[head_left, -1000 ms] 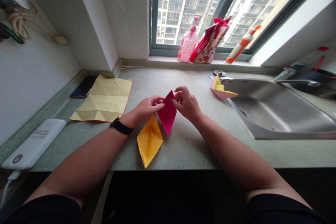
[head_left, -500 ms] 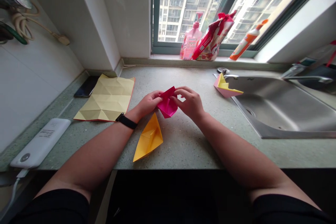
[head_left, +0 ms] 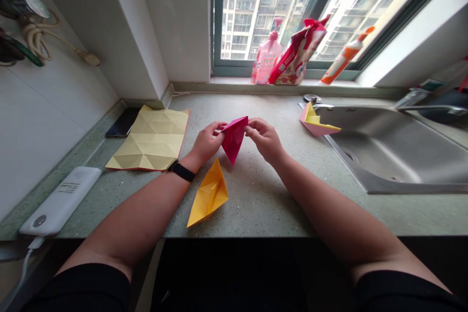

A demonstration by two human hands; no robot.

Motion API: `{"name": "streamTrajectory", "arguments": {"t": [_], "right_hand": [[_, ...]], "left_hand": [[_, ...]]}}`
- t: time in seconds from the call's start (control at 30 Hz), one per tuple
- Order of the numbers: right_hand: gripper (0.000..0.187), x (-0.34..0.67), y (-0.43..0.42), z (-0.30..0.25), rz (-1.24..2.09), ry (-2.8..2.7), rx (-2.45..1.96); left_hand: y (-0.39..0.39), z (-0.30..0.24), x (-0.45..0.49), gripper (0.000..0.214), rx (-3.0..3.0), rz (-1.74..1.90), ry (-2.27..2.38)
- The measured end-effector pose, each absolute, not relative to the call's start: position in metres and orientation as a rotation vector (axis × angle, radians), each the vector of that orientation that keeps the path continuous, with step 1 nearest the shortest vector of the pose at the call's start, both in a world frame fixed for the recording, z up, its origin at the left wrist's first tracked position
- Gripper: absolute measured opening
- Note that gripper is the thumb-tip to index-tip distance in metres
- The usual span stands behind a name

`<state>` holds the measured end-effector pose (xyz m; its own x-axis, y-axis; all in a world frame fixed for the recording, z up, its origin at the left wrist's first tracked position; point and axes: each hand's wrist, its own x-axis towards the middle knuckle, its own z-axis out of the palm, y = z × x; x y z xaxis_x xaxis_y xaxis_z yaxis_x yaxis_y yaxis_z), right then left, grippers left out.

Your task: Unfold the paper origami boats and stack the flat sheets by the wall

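Observation:
Both my left hand and my right hand pinch the upper corners of a folded magenta paper, held just above the stone counter. Its point hangs downward between my wrists. Below my left hand, a yellow origami paper boat lies tilted on the counter, apart from both hands. A creased, unfolded pale yellow sheet with a reddish edge lies to the left of my left wrist.
A pink and yellow paper boat sits on the steel sink's rim. A phone and white power bank lie at left. A pink soap bottle, red-white bag and orange tube stand on the windowsill.
The magenta paper has gone from bunched between my fingers to a spread, downward-pointing fold. My hands have eased slightly apart. The yellow boat has tipped onto its side since the oldest frame.

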<state>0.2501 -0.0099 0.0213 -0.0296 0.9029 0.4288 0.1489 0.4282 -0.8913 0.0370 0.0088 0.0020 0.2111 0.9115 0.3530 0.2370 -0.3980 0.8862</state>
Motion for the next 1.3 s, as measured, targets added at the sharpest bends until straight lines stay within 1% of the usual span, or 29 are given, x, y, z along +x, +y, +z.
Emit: {"name": "streamTrajectory", "arguments": {"t": [0.1, 0.2, 0.33, 0.43, 0.5, 0.6, 0.67, 0.73, 0.83, 0.97, 1.3], "right_hand": [[0.029, 0.25, -0.012, 0.026, 1.058, -1.389, -0.916], [0.024, 0.251, -0.014, 0.032, 1.254, -1.237, -0.852], [0.019, 0.257, -0.011, 0.036, 1.344, -1.092, -0.788], [0.019, 0.265, -0.004, 0.035, 1.337, -1.049, -0.802], [0.02, 0.269, -0.001, 0.033, 1.291, -1.064, -0.856], [0.028, 0.269, 0.0, 0.031, 1.165, -1.174, -0.963], [0.033, 0.265, -0.004, 0.03, 1.013, -1.332, -1.042], [0.035, 0.257, -0.011, 0.028, 0.816, -1.531, -1.103], [0.031, 0.246, -0.02, 0.025, 0.568, -1.782, -1.125], [0.028, 0.239, -0.022, 0.02, 0.377, -1.9, -1.215], [0.017, 0.239, -0.013, 0.013, 0.188, -1.882, -1.521]], "left_hand": [[0.007, 0.006, 0.035, 0.023, 1.815, 1.233, 1.142], [0.007, 0.006, 0.032, 0.024, 1.827, 1.223, 1.176], [0.011, -0.001, 0.032, 0.031, 1.749, 1.191, 1.114], [0.013, -0.003, 0.033, 0.031, 1.672, 1.155, 1.027], [0.013, -0.002, 0.033, 0.028, 1.649, 1.165, 1.044], [0.011, 0.003, 0.033, 0.028, 1.641, 1.276, 1.195], [0.01, 0.007, 0.032, 0.026, 1.652, 1.361, 1.3], [0.009, 0.009, 0.031, 0.024, 1.666, 1.397, 1.358], [0.009, 0.01, 0.031, 0.023, 1.657, 1.409, 1.383], [0.006, 0.009, 0.034, 0.02, 1.689, 1.419, 1.349], [-0.006, 0.017, 0.04, 0.024, 1.977, 1.323, 1.259]]}}
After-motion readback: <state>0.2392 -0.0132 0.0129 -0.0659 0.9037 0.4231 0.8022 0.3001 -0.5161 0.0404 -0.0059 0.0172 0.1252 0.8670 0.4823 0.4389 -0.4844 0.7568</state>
